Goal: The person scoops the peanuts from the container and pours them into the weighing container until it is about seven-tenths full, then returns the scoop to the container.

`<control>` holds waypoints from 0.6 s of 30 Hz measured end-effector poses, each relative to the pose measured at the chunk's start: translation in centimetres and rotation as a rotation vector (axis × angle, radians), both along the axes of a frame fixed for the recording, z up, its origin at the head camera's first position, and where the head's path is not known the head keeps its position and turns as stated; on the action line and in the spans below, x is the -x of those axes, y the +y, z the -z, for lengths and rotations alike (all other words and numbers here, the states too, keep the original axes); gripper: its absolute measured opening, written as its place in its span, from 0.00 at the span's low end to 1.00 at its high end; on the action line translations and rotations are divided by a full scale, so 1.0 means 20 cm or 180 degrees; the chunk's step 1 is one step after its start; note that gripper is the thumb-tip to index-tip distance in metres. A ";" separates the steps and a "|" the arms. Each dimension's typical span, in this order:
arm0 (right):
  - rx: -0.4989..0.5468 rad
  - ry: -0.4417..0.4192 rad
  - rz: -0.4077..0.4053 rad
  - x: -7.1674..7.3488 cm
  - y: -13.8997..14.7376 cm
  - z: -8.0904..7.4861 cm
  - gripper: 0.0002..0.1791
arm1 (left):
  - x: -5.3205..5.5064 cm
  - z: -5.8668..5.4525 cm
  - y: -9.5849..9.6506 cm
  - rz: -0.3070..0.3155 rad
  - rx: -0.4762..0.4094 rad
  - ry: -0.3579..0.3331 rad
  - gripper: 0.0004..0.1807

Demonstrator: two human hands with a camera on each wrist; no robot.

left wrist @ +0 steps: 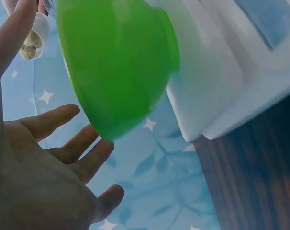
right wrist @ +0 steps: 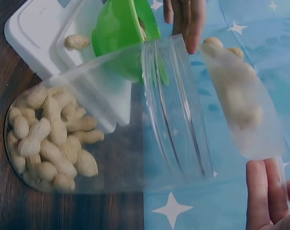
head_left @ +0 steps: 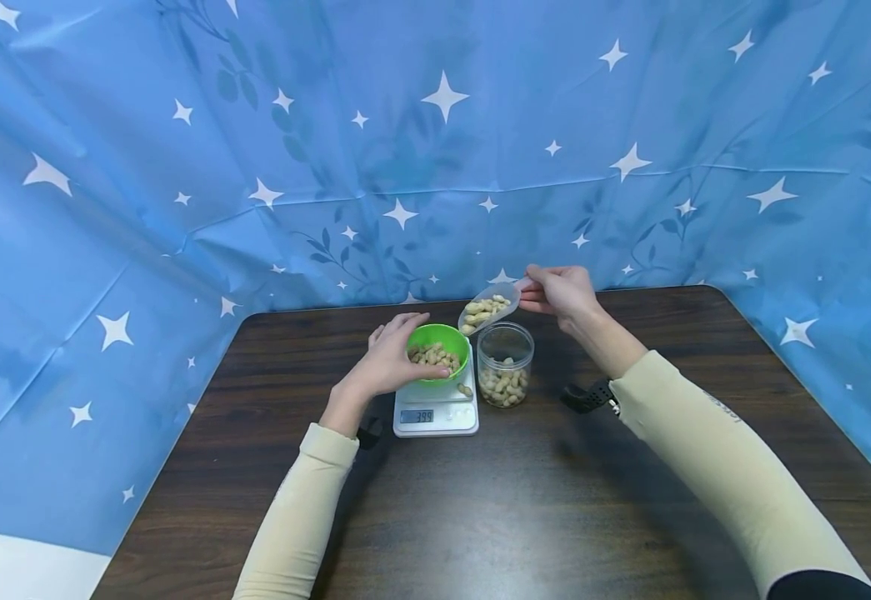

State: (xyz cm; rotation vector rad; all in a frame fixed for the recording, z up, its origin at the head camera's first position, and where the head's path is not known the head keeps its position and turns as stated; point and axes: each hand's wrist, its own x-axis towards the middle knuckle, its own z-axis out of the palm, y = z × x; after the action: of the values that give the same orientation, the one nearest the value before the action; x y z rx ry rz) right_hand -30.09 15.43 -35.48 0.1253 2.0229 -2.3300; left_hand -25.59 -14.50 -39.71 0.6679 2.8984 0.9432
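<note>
A green bowl (head_left: 443, 332) with peanuts (head_left: 435, 357) in it stands on a white kitchen scale (head_left: 446, 419). My left hand (head_left: 387, 361) spans the bowl, thumb along its near side; in the left wrist view the fingers are spread and fairly straight, with fingertips right at the bowl's edge. The handle of a translucent scoop (right wrist: 248, 124) is in the grip of my right hand (head_left: 564, 293). Several peanuts lie in the scoop, which is held above the clear jar (head_left: 505, 342), near the bowl. More peanuts (right wrist: 51, 143) fill the lower part of the jar.
A single peanut (head_left: 465, 389) lies on the scale beside the bowl. The scale's display (head_left: 416, 416) appears to show 399. Everything stands toward the far edge of a dark wooden table (head_left: 465, 517), with a blue star-patterned cloth (head_left: 397, 158) hanging behind it.
</note>
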 end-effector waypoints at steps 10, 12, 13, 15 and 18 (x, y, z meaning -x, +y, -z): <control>-0.0208 0.0044 0.0008 0.01 -0.10 0.01 0.24 | -0.01 0.02 -0.08 -0.0108 0.0141 -0.0250 0.61; -0.0252 0.0053 0.0007 0.01 -0.12 0.02 0.24 | -0.01 0.03 -0.10 -0.0124 0.0159 -0.0305 0.61; -0.0274 0.0056 0.0009 0.01 -0.14 0.02 0.24 | -0.01 0.03 -0.10 -0.0127 0.0164 -0.0332 0.62; -0.0313 0.0057 0.0010 0.01 -0.16 0.02 0.24 | -0.02 0.03 -0.11 -0.0131 0.0182 -0.0385 0.62; -0.0396 0.0075 0.0028 0.00 -0.20 0.02 0.23 | -0.02 0.04 -0.11 -0.0115 0.0211 -0.0433 0.63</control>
State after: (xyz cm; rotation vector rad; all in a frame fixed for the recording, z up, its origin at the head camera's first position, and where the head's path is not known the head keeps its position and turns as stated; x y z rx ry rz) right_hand -30.18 11.49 -35.98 0.1125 2.1824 -2.2202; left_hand -25.28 -16.64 -40.58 0.5271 2.8167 0.8556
